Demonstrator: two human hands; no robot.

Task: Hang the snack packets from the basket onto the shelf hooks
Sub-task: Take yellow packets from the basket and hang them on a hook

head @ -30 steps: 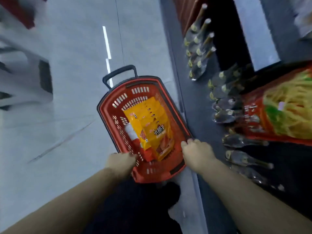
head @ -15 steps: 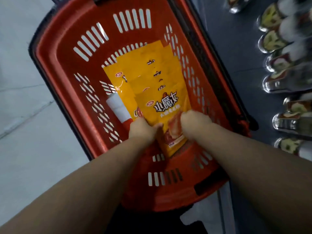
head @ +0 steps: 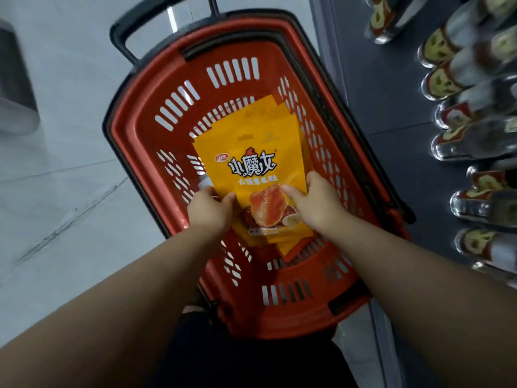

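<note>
Step in hand: you are lifting a stack of snack packets (head: 253, 175) out of the basket (head: 145, 130), by my reading.
How to do it well: keep both hands low on the stack's side edges and raise it level, so the lower packets do not slide out. Square the stack before you turn to the shelf, and keep the hang holes at the top free of your fingers.
Left hand (head: 208, 208): fingers curled round the stack's left edge, thumb lying on the front of the top packet.
Right hand (head: 313, 204): fingers curled round the right edge, thumb pressed on the front near the printed food picture.
Where the packets are: inside the basket, fanned slightly, tops pointing away from you; whether they are clear of the floor of the basket I cannot tell.
How the packets look: flat, glossy yellow pouches, bold black lettering, an orange-red food picture below, a cut-out hang hole near the top.
Nearby: rows of bottles (head: 458, 79) on the dark shelf to your right; no hooks are in view.
</note>
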